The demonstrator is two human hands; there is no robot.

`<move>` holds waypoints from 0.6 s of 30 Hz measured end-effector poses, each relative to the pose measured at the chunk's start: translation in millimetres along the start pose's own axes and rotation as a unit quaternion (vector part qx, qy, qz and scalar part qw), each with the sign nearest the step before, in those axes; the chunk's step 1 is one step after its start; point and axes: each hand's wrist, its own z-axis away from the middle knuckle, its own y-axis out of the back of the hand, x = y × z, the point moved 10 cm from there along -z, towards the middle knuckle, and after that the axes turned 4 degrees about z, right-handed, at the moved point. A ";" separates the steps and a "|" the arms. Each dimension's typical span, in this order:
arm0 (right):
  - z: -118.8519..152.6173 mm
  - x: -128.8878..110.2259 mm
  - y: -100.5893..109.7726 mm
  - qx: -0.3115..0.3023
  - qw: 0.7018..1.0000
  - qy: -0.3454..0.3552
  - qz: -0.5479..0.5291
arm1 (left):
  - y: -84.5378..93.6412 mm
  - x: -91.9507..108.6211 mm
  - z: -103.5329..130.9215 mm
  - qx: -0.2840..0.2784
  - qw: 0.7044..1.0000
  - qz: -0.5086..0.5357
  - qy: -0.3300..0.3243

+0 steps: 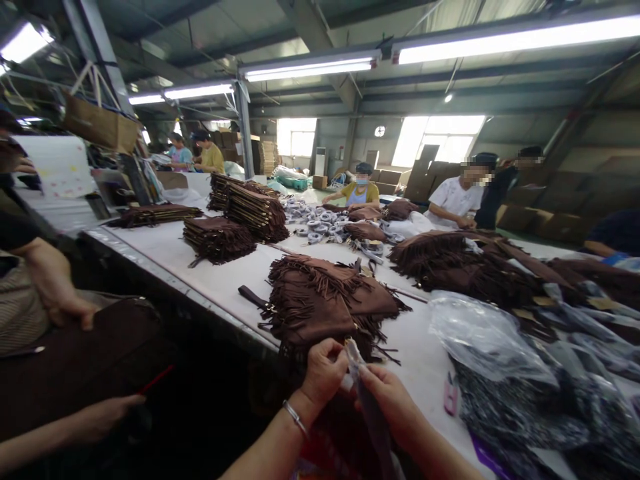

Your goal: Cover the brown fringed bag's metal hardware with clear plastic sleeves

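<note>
A long grey strap in thin pale wrapping point(371, 408) hangs down between my hands over the table's near edge. My right hand point(387, 397) is closed around it just below its top end. My left hand point(324, 373), with a bangle on the wrist, pinches at that top end, where a small yellowish bit shows; the fingertips are partly hidden. Just beyond my hands lies a pile of dark brown fringed bags point(320, 303), a short wrist loop point(253, 297) sticking out to the left.
Clear plastic bags point(487, 333) and pink-handled snips point(451, 395) lie at right. Brown bag stacks point(220, 239) and a heap of grey wrapped straps point(320, 223) stand farther back. At left a co-worker's hands point(70, 307) hold a dark brown piece. Other people work around the table.
</note>
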 end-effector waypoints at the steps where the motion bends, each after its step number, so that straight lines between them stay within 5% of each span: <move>1: -2.0 -3.2 -2.4 -0.002 1.000 0.005 -0.009 | -0.1 -2.0 -0.2 0.003 1.000 0.011 0.008; 12: -12.3 -5.6 0.9 0.021 0.996 0.027 0.079 | -2.7 -21.2 1.6 0.081 0.968 0.208 0.112; 18: -24.8 -43.3 3.7 0.049 0.989 0.097 0.104 | -9.2 -24.9 13.5 0.072 0.954 0.259 0.133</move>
